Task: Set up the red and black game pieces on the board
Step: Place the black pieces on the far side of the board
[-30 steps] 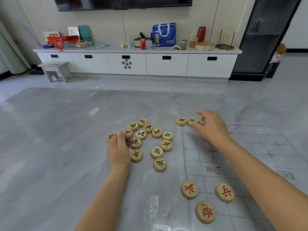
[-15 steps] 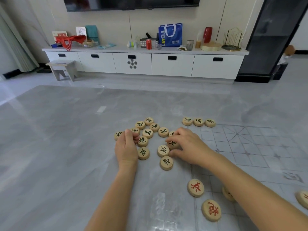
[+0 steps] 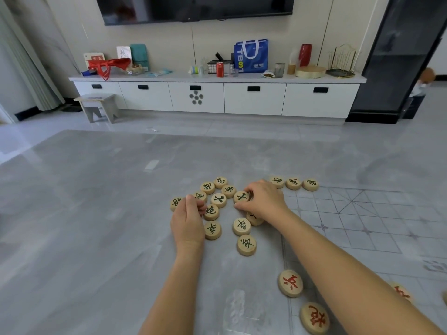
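3 black-lettered pieces (image 3: 293,183) sit in a row at the far edge of the board (image 3: 377,221), which lies on the grey table (image 3: 84,213). I see my right hand (image 3: 264,201) curled over the loose black pile, fingertips pinching a black piece (image 3: 241,196). My left hand (image 3: 188,221) rests at the pile's left edge, fingers curled; I cannot tell whether it grips anything. 2 red pieces (image 3: 290,283) lie near me by the board's left edge, under my right forearm.
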Motion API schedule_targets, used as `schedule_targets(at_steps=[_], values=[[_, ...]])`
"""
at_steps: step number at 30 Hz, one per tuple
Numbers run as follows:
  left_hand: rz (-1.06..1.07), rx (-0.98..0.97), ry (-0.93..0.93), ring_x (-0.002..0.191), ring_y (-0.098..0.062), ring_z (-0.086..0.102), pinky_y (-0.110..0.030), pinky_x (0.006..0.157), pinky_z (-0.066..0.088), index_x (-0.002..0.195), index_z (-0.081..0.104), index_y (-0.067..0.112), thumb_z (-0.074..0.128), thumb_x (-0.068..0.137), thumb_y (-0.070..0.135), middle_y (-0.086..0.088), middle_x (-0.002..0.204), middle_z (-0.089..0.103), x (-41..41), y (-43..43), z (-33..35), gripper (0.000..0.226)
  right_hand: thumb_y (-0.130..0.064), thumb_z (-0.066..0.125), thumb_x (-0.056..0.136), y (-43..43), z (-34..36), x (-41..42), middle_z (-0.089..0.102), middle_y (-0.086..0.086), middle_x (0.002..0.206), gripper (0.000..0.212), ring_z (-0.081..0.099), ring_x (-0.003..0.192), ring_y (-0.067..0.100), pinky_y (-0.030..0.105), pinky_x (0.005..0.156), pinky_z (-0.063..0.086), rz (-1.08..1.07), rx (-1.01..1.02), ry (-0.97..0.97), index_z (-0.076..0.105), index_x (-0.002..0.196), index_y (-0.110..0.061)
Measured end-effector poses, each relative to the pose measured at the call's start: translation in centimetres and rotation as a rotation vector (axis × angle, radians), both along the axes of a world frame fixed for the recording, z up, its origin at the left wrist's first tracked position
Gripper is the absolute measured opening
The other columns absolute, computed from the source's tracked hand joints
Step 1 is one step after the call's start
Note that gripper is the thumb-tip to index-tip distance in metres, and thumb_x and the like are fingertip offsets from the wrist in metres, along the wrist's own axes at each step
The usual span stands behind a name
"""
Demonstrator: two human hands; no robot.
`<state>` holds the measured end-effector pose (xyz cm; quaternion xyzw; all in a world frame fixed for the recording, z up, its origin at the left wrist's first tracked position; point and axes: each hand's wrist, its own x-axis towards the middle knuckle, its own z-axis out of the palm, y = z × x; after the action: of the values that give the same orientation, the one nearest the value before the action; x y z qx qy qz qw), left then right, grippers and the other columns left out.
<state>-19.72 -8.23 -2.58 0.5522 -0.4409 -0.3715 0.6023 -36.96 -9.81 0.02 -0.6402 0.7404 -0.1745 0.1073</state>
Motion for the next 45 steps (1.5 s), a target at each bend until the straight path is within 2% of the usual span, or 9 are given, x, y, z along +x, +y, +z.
schedule_targets(at_steps=[6, 12, 15, 24, 31, 34, 39, 42, 45], values=[[0.001, -0.006, -0.021, 0.072, -0.022, 0.060, -0.048, 0.080, 0.050, 0.068, 0.064, 0.015, 0.038, 0.087, 0.041, -0.004, 0.070, 0.063, 0.2, -0.2, -0.2, 0.041, -0.054, 0.067, 0.070, 0.5, 0.9, -7.3, 0.058, -0.003, 0.098, 0.036, 0.054, 0.099, 0.019, 0.038, 0.085, 0.044, -0.247, -0.213, -0.161, 0.065, 0.098, -0.031], [0.002, 0.014, -0.061, 0.076, -0.025, 0.062, -0.051, 0.085, 0.050, 0.071, 0.065, 0.015, 0.038, 0.087, 0.042, -0.003, 0.072, 0.065, 0.2, -0.5, -0.7, 0.041, -0.050, 0.069, 0.070, 2.7, 0.0, -17.6, 0.063, 0.003, 0.103, 0.035, 0.059, 0.096, 0.026, 0.038, 0.080, 0.048, -0.525, -0.144, -0.154, 0.066, 0.098, -0.030], [0.008, 0.005, -0.066, 0.075, -0.025, 0.061, -0.050, 0.083, 0.051, 0.071, 0.065, 0.012, 0.038, 0.087, 0.040, -0.006, 0.073, 0.065, 0.2, -0.5, -0.5, 0.041, -0.047, 0.070, 0.072, 3.0, -0.8, -18.7, 0.065, 0.004, 0.096, 0.026, 0.058, 0.090, 0.028, 0.037, 0.073, 0.049, -0.507, -0.063, -0.119, 0.065, 0.086, -0.026], [0.012, 0.009, -0.045, 0.074, -0.025, 0.061, -0.050, 0.081, 0.050, 0.070, 0.064, 0.013, 0.039, 0.087, 0.040, -0.007, 0.072, 0.064, -0.1, -0.1, -0.2, 0.041, -0.056, 0.068, 0.072, 2.8, -1.5, -18.7, 0.063, 0.000, 0.096, 0.033, 0.057, 0.091, 0.024, 0.033, 0.071, 0.046, -0.464, -0.025, -0.059, 0.067, 0.092, -0.030], [0.018, 0.041, -0.034, 0.076, -0.022, 0.062, -0.047, 0.080, 0.051, 0.070, 0.063, 0.018, 0.038, 0.085, 0.042, 0.000, 0.071, 0.064, -0.1, 0.3, 0.3, 0.037, -0.056, 0.071, 0.071, 2.7, -2.1, -19.2, 0.057, 0.010, 0.125, 0.070, 0.052, 0.114, 0.031, 0.043, 0.086, 0.048, -0.408, -0.020, -0.011, 0.054, 0.125, -0.014], [0.005, 0.059, -0.038, 0.074, -0.019, 0.060, -0.048, 0.080, 0.050, 0.069, 0.062, 0.018, 0.044, 0.082, 0.031, 0.002, 0.070, 0.064, 0.0, 0.4, 0.6, 0.026, -0.052, 0.072, 0.072, 2.9, -1.8, -18.8, 0.057, 0.014, 0.122, 0.070, 0.052, 0.110, 0.034, 0.042, 0.082, 0.047, -0.411, -0.014, 0.004, 0.050, 0.121, -0.007], [0.020, 0.065, -0.025, 0.073, -0.019, 0.059, -0.045, 0.076, 0.049, 0.070, 0.062, 0.016, 0.046, 0.089, 0.016, 0.000, 0.071, 0.063, -0.2, 0.4, 0.8, 0.025, -0.049, 0.073, 0.073, 4.4, -1.3, -17.9, 0.050, 0.017, 0.126, 0.083, 0.048, 0.115, 0.034, 0.046, 0.086, 0.045, -0.371, -0.045, -0.062, 0.035, 0.137, -0.012], [0.024, 0.060, -0.006, 0.072, -0.018, 0.058, -0.042, 0.074, 0.048, 0.069, 0.062, 0.015, 0.047, 0.089, 0.014, 0.000, 0.069, 0.062, -0.2, 0.4, 0.9, 0.025, -0.045, 0.071, 0.076, 5.4, -1.1, -16.2, 0.045, 0.019, 0.131, 0.080, 0.044, 0.120, 0.034, 0.048, 0.091, 0.043, -0.368, -0.182, -0.037, 0.034, 0.139, -0.013], [0.027, 0.059, 0.011, 0.069, -0.016, 0.057, -0.040, 0.072, 0.047, 0.068, 0.061, 0.014, 0.046, 0.090, 0.011, 0.000, 0.068, 0.061, -0.3, 0.5, 1.0, 0.027, -0.040, 0.070, 0.078, 5.5, -0.3, -12.3, 0.046, 0.014, 0.129, 0.065, 0.045, 0.120, 0.029, 0.041, 0.096, 0.039, -0.245, -0.216, -0.084, 0.046, 0.133, -0.015]])
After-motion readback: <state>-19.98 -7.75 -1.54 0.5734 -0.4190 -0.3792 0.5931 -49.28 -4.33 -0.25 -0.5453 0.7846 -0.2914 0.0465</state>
